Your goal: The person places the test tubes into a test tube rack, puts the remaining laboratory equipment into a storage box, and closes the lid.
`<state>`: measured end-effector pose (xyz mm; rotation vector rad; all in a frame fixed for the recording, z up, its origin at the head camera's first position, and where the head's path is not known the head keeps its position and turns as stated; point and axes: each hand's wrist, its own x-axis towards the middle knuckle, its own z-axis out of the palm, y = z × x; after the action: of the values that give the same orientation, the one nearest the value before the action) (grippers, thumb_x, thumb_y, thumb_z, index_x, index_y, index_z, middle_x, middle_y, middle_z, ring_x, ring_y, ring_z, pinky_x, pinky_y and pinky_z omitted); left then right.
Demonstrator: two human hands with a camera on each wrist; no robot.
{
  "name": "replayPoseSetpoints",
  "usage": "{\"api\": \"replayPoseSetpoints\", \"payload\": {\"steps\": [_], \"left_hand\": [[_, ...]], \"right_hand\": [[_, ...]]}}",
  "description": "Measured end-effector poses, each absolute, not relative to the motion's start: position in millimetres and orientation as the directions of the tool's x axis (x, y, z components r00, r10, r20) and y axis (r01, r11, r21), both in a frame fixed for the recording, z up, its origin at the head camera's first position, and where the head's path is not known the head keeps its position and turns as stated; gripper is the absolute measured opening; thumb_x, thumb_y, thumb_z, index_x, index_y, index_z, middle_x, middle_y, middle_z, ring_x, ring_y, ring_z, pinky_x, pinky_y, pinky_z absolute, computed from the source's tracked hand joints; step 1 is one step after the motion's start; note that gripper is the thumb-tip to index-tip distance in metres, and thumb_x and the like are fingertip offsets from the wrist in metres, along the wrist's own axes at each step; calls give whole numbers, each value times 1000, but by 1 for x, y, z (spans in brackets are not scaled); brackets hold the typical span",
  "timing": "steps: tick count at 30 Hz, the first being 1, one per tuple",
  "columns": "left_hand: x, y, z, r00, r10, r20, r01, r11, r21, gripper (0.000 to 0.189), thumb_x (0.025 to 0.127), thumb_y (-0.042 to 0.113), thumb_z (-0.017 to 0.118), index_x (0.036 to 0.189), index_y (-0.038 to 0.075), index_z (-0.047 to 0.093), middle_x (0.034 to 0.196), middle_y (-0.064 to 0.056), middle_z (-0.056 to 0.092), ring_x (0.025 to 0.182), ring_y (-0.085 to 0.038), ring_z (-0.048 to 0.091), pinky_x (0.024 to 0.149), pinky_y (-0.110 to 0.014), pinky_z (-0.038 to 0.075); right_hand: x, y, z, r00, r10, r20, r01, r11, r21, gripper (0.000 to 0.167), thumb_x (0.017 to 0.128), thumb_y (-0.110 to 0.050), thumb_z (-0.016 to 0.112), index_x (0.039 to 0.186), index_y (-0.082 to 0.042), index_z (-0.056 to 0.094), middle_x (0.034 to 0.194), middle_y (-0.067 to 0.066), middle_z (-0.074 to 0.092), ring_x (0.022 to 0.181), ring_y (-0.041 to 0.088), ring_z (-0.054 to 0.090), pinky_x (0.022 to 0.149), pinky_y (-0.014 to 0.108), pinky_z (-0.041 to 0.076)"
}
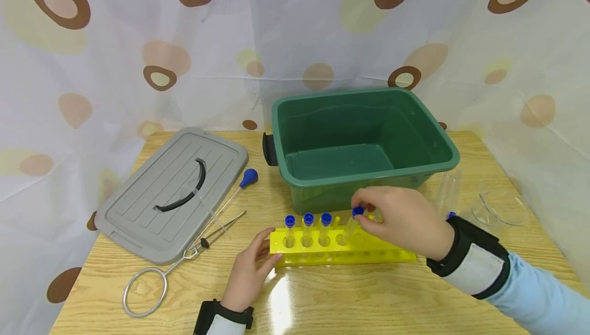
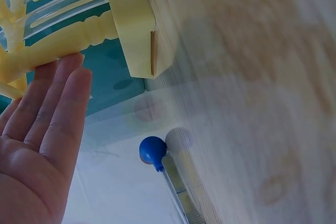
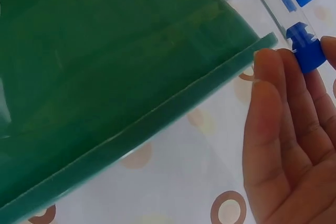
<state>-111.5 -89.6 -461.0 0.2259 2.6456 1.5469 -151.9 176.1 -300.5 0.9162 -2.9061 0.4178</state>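
A yellow test tube rack (image 1: 332,259) stands before the green bin. My left hand (image 1: 251,273) holds its left end, thumb in front; the left wrist view shows nearly straight fingers against a rack post (image 2: 68,43), the thumb hidden. Between thumb and fingers my right hand (image 1: 398,217) pinches the blue cap (image 3: 308,56) of a clear test tube (image 1: 349,231). That tube leans, its lower end at a rack hole right of three blue-capped tubes. Those tubes, among them a middle one (image 1: 307,227), stand upright in the rack.
Behind the rack is the green bin (image 1: 369,174). A grey lid (image 1: 172,186) with a black handle lies left, beside a blue-bulbed dropper (image 1: 249,177) and a metal ring clamp (image 1: 165,273). Clear tubes (image 1: 447,191) and glassware (image 1: 502,209) are on the right.
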Motion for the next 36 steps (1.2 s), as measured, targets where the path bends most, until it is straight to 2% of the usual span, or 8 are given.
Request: {"api": "replayPoseSetpoints", "payload": {"steps": [10, 24, 31, 36], "left_hand": [[-112, -89, -461, -987, 159, 14, 92, 494, 864, 50, 89, 21, 62, 135, 9, 45, 114, -20, 65, 103, -31, 63, 87, -39, 53], [-111, -90, -459, -987, 159, 12, 90, 491, 867, 51, 89, 24, 62, 135, 8, 45, 113, -19, 65, 102, -30, 64, 86, -39, 53], [-110, -90, -458, -988, 155, 5, 81, 488, 869, 51, 90, 24, 62, 135, 8, 45, 113, -19, 65, 102, -30, 63, 86, -39, 53], [-110, -90, -459, -988, 155, 7, 83, 486, 870, 51, 89, 24, 62, 135, 8, 45, 113, -18, 65, 102, -30, 63, 86, -38, 53]], "right_hand": [[-151, 174, -311, -797, -588, 134, -603, 767, -219, 11, 79, -16, 73, 84, -20, 64, 76, -10, 65, 69, 7, 58, 59, 20, 48], [-151, 173, -320, -784, -610, 119, -620, 754, -219, 12, 79, -17, 74, 85, -20, 64, 77, -10, 65, 67, 4, 57, 59, 20, 49], [-152, 178, -316, -801, -590, 101, -596, 771, -224, 11, 81, -19, 72, 89, -21, 66, 81, -10, 67, 70, 6, 58, 60, 21, 49], [-158, 198, -305, -838, -539, 84, -542, 806, -240, 11, 83, -18, 69, 93, -18, 66, 84, -7, 67, 72, 7, 58, 63, 25, 50]]}}
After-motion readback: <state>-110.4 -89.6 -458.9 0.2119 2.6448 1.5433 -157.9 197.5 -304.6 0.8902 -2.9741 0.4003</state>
